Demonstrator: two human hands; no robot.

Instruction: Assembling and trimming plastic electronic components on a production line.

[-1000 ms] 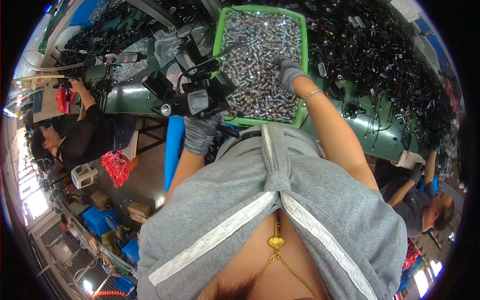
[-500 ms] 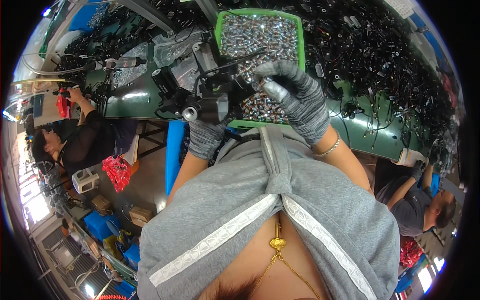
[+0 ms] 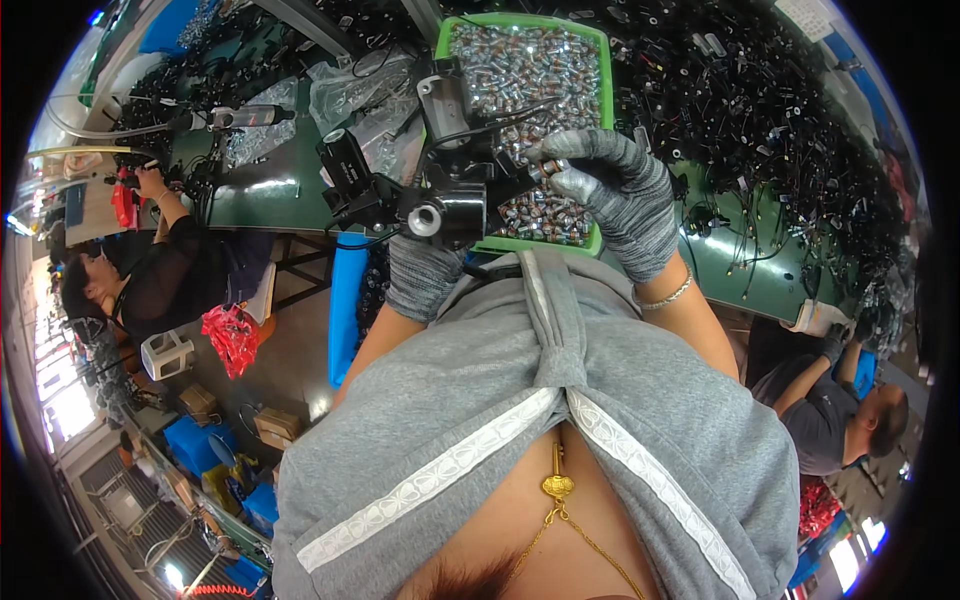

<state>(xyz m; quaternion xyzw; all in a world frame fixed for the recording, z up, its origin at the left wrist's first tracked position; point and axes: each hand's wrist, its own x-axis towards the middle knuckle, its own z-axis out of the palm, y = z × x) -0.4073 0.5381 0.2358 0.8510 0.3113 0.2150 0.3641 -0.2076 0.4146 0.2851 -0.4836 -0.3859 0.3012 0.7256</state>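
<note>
My left hand (image 3: 424,276), in a grey knit glove, is closed around a black assembly (image 3: 462,208) with several cylindrical housings and thin black cables. Its fingers are mostly hidden behind the assembly. My right hand (image 3: 628,200), gloved alike with pale fingertips, pinches a small silver cylinder with a copper-coloured band (image 3: 548,168). This cylinder is at the right end of the assembly; whether it is inside the opening or only against it, I cannot tell. Beneath both hands is a green bin (image 3: 604,90) of many similar small cylinders.
Heaps of black parts and cables (image 3: 770,130) cover the green table (image 3: 255,200) to the right and far left. Clear plastic bags (image 3: 345,90) and a power screwdriver (image 3: 245,117) lie left. One co-worker (image 3: 150,270) sits at the left, another (image 3: 830,415) at the right.
Both hands and the black assembly have shifted a little to the right. The small cylinder between my right fingertips now shows more plainly.
</note>
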